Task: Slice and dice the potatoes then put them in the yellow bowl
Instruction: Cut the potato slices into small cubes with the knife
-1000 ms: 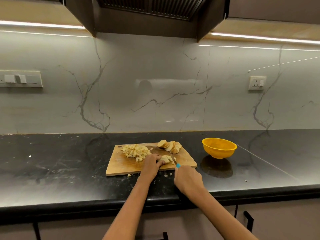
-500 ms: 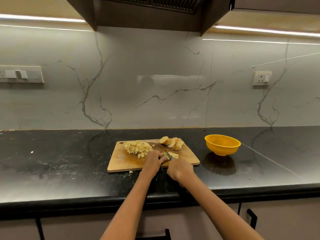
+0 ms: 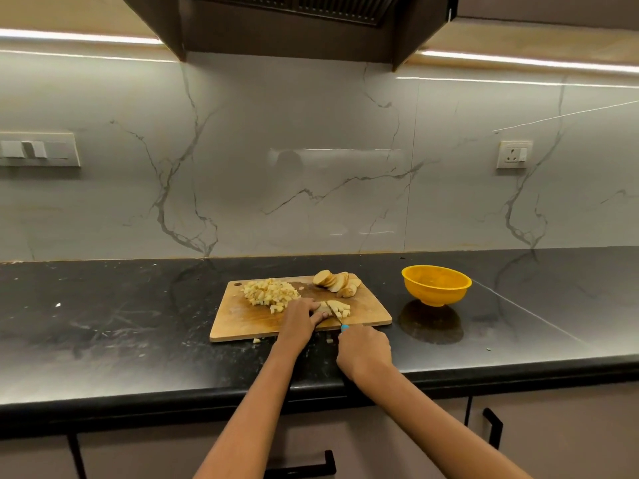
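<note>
A wooden cutting board [image 3: 242,323] lies on the black counter. A heap of diced potato [image 3: 269,293] sits at its back left, and a fan of round potato slices [image 3: 337,282] at its back right. My left hand [image 3: 300,319] presses down on potato strips [image 3: 337,308] near the board's front edge. My right hand [image 3: 364,350] grips a knife with a blue handle [image 3: 344,328], its blade lying across those strips. The yellow bowl [image 3: 436,285] stands to the right of the board; I see nothing in it.
A few potato bits [image 3: 256,340] lie on the counter in front of the board. The counter's front edge [image 3: 173,402] runs just below my wrists. Marble backsplash behind, with a switch panel [image 3: 38,149] at left and a socket [image 3: 514,154] at right.
My right hand slid forward over the board with the knife, then drew back toward the counter's edge. The left hand stayed on the strips. The camera tilted down slightly.
</note>
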Tool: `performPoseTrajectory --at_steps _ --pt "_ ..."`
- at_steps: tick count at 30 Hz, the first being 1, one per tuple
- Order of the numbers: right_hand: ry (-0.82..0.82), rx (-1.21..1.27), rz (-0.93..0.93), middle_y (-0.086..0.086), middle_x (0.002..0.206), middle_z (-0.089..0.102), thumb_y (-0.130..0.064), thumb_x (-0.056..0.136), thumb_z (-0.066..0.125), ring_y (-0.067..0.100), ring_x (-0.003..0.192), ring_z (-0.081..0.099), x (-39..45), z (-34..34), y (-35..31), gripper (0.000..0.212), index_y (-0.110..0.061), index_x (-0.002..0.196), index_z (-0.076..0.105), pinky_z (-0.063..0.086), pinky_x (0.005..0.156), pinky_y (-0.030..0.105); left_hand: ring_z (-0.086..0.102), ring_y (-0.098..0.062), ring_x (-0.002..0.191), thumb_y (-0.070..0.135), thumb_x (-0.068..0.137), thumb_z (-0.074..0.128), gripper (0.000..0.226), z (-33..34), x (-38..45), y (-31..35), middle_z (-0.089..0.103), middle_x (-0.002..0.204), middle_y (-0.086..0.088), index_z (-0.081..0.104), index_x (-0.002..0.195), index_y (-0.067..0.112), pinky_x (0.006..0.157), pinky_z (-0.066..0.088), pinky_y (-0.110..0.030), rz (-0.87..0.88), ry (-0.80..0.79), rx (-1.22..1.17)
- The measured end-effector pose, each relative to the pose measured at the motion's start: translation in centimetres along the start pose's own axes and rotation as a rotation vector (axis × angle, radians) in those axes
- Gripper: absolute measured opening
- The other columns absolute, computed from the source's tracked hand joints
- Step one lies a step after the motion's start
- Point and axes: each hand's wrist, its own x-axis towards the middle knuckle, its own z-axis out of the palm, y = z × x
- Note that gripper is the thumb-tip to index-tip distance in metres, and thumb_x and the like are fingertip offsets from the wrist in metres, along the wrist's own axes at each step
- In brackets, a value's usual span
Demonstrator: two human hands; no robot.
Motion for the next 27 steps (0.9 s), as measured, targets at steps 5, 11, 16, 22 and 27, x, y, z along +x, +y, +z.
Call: performPoseTrajectory --at_steps 5,11,16,22,27 --pt "0.051 0.291 0.110 0.010 0.118 0.063 -0.029 0.102 0.034 0.024 0.109 0.060 0.0 -0.6 0.7 0.036 -0.006 0.116 0.059 0.046 0.085 0.032 0.049 -0.011 0.082 0.018 0.088 0.062 0.010 -0.2 0.1 -0.3 0.059 0.084 -0.002 0.064 0.078 0.017 0.071 0.029 -0.020 -0.032 0.027 -0.041" --pt "0.013 0.308 0.078 0.013 0.118 0.062 -0.025 0.101 0.037 0.028 0.111 0.059 1.2 -0.6 -0.2 0.034 -0.003 0.117 0.058 0.047 0.085 0.033 0.051 -0.013 0.075 0.015 0.088 0.062 0.020 -0.1 0.2 -0.6 0.059 0.076 -0.002 0.070 0.081 -0.002 0.066 0.029 -0.022 -0.016 0.033 -0.057" --pt "-0.069 0.255 0.045 0.013 0.123 0.059 -0.022 0.100 0.037 0.029 0.113 0.056 1.9 -0.7 -0.3 0.034 -0.004 0.122 0.055 0.045 0.084 0.033 0.047 -0.008 0.078 0.014 0.087 0.062 0.018 0.1 0.5 -0.8 0.057 0.080 0.000 0.071 0.086 -0.001 0.070 0.030 -0.021 0.011 0.041 -0.045" --pt "-0.201 0.193 0.002 0.015 0.126 0.058 -0.014 0.097 0.039 0.029 0.115 0.056 4.3 -1.8 -1.6 0.033 -0.001 0.123 0.055 0.045 0.086 0.033 0.047 -0.012 0.063 0.011 0.085 0.064 0.022 -0.4 1.0 -0.9 0.056 0.063 -0.006 0.064 0.065 0.000 0.061 0.031 -0.029 0.030 -0.039 -0.031" --pt "-0.154 0.071 -0.032 0.012 0.123 0.060 -0.014 0.097 0.041 0.027 0.112 0.058 3.4 -1.2 -1.4 0.031 -0.004 0.122 0.056 0.048 0.079 0.032 0.049 -0.011 0.068 0.012 0.086 0.063 0.014 -0.2 0.6 -0.8 0.060 0.069 -0.005 0.067 0.073 0.010 0.063 0.035 -0.027 0.051 -0.018 -0.027"
